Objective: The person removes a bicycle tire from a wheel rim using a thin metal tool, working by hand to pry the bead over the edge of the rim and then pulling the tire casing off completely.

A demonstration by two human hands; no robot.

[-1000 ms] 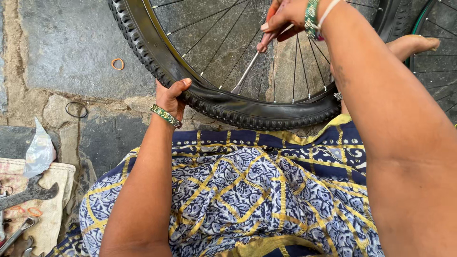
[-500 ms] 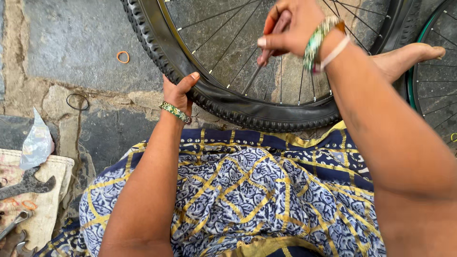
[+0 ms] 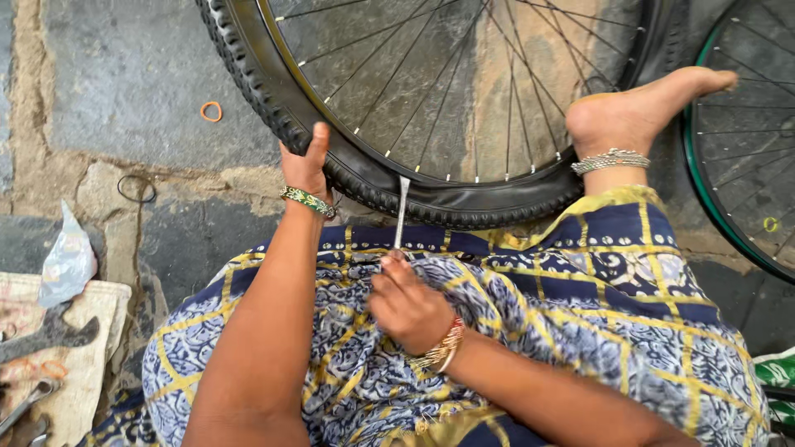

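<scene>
A black bicycle wheel point(image 3: 431, 199) with a knobby tyre and thin spokes stands in front of my lap on the stone floor. My left hand point(image 3: 305, 161) grips the tyre at its lower left, thumb up over the tread. My right hand point(image 3: 407, 305) rests low on my patterned blue and yellow cloth and holds the bottom end of a thin metal lever point(image 3: 402, 211). The lever's top end sits at the rim, between tyre and rim. My bare foot point(image 3: 638, 112) with an anklet presses against the wheel at the right.
A second wheel with a green rim point(image 3: 729, 190) stands at the right edge. On the left lie a cloth with wrenches point(image 3: 50, 331), a crumpled plastic bag point(image 3: 66, 261), a small orange ring point(image 3: 211, 111) and a dark wire loop point(image 3: 135, 189).
My right hand has come down from the spokes at the top to my lap and now holds the metal lever set at the rim. The left hand stays on the tyre.
</scene>
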